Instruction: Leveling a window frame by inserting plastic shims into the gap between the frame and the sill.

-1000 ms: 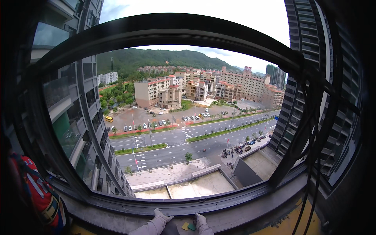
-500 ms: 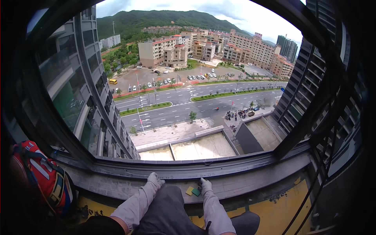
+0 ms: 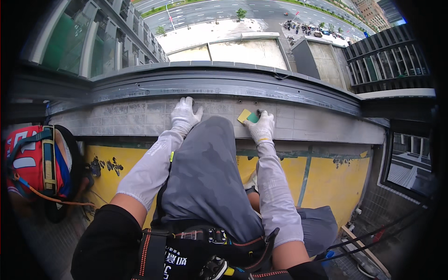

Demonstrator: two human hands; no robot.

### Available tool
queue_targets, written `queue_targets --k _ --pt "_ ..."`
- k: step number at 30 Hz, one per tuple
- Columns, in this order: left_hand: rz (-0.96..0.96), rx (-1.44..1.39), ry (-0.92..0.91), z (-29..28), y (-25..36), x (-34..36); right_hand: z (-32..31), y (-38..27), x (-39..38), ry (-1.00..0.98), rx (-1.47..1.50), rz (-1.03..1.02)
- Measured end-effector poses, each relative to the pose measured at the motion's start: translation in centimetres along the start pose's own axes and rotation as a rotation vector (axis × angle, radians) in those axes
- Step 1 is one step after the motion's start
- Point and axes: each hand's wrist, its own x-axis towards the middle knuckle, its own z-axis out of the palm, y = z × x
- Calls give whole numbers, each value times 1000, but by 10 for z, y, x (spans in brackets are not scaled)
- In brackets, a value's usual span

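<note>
My left hand, in a white glove, rests on the tiled ledge beside my raised knee. Its fingers reach toward the dark metal window frame. On the same ledge, my gloved right hand has its fingers curled, with a small dark thing at the tips that I cannot make out. Just left of those fingers lie a flat yellow square and a flat green square. The right glove partly covers the green one.
Beyond the frame is a long drop to a road. At left is a person in a red top with harness straps and an orange rope. Yellow boarding lies below the ledge. Black cables run at lower right.
The view has tilted down, so the hills and far buildings are gone and my harness shows. Both hands remain at the ledge; the right now overlaps the green square more.
</note>
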Motion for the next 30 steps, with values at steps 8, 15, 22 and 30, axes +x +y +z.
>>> queue_targets --k 8,15,22,30 --pt "63 -43 170 4 9 -2 -2 26 10 -90 81 50" --pt "52 -182 163 -2 29 7 -16 26 19 -96 -17 138" --pt "163 -151 653 -100 -19 97 1 26 11 -78 59 69" --pt "183 153 397 -69 -57 129 -18 9 -6 -108 60 256"
